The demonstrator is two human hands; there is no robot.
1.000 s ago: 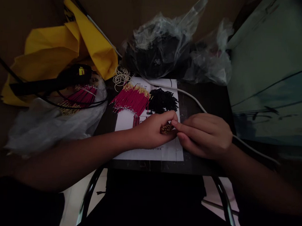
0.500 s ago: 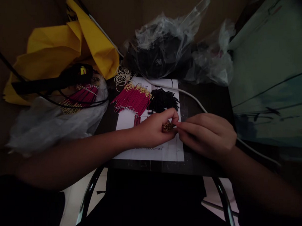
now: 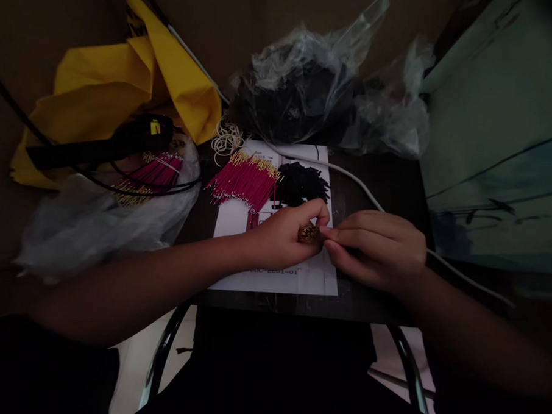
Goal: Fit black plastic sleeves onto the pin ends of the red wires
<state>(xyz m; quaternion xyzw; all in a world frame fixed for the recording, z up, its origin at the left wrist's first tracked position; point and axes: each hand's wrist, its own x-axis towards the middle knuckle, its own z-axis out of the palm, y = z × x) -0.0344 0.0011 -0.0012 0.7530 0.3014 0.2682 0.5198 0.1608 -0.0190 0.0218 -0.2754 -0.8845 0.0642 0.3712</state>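
Observation:
My left hand (image 3: pixel 281 239) is closed round a small bundle of gold-tipped wires (image 3: pixel 308 233), whose metal ends face the camera. My right hand (image 3: pixel 377 251) meets it from the right, thumb and forefinger pinched together at the bundle's edge; what they pinch is too small to make out. Both hands rest over a white printed sheet (image 3: pixel 295 280) on a small dark table (image 3: pixel 387 175). Behind them on the sheet lie a fan of loose red wires with gold tips (image 3: pixel 243 181) and a heap of small black pieces (image 3: pixel 302 182).
A white cable (image 3: pixel 363 189) crosses the table behind my right hand. Clear plastic bags of black parts (image 3: pixel 303 98) stand at the back. At the left are a yellow bag (image 3: pixel 116 96), a black tool (image 3: pixel 123 142), more red wires (image 3: pixel 151 177), pale rubber bands (image 3: pixel 226 141) and a crumpled clear bag (image 3: pixel 87 223).
Both hands stay joined at the bundle; my right fingertips have shifted slightly against it. The view has drifted a little.

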